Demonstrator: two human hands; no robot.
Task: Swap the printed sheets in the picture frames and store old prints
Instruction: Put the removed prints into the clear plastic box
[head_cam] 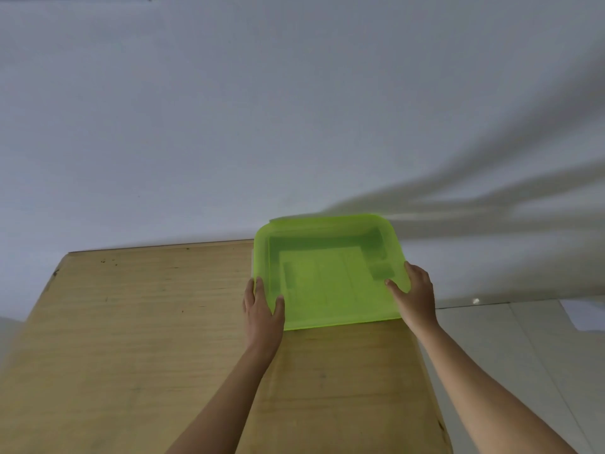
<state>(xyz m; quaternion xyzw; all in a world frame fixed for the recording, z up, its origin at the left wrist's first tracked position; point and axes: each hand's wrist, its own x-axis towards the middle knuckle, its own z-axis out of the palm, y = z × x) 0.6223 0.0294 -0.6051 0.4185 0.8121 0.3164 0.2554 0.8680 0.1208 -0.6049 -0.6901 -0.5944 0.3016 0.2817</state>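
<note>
As my forearms reach up from the bottom of the frame across the worn light-brown wooden table, my left hand and right hand clasp opposite sides of a translucent lime-green plastic container with rounded corners, thumbs on top, right of centre at the table's far end. Dim rectangular shapes show through it. Beyond, a plain pale wall fills the upper frame.

Translucent glossy green plastic lid, matt grainy wooden tabletop, smooth pale floor tiles
</note>
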